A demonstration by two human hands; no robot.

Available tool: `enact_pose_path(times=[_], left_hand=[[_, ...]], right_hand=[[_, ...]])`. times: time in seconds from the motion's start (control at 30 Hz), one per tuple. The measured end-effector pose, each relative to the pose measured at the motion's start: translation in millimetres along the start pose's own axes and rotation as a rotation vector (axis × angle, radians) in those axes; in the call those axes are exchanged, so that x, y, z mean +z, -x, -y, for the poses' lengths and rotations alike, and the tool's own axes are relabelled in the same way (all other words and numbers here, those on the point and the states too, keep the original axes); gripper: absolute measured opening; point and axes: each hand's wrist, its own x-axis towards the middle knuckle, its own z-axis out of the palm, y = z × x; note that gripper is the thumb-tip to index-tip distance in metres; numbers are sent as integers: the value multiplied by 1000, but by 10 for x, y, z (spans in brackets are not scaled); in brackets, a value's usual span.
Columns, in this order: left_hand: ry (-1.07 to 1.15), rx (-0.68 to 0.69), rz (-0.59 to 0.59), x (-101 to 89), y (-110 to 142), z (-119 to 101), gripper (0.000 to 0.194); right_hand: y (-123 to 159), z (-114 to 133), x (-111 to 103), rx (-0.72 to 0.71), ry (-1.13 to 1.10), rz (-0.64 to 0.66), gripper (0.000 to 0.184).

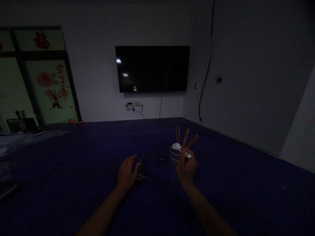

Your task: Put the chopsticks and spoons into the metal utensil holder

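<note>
My right hand (187,167) pinches the handle of a white soup spoon (176,146), whose bowl is over the rim of a round grey container (173,158). Several wooden chopsticks (185,137) stand in that container and lean apart. To the left, my left hand (127,172) is open, its fingers stretched forward and the thumb apart. Just beside its thumb lies a dark, shiny, long object (141,170), perhaps metal; its kind is too dim to make out, and I cannot tell whether the thumb touches it.
The dark blue surface (86,183) carries a few small white scraps. A television (152,68) hangs on the far wall above sockets and cables (134,105). Clear plastic sheeting (31,139) lies at the left. A black cable (206,82) runs down the right wall.
</note>
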Motion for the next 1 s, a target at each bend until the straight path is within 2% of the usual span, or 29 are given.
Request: enact_pose_path(times=[0.1,0.23,0.37,0.77,1.0], left_hand=[[14,-42,3,32,-14,48,41],[18,-45,27,42,-8,58,41],[14,-46,43,35,1,38,41],[19,-49,97,69,3,71,40],[5,-73,146,62,5,61,39]], right_hand=[[-119,-91,-38,118,105,-31,42],[-151,-166,-21,197,263,55,47],[-120,-187,17,221,331,133,47],[-163,-293,38,310,296,112,41],[-174,-297,29,275,326,124,40]])
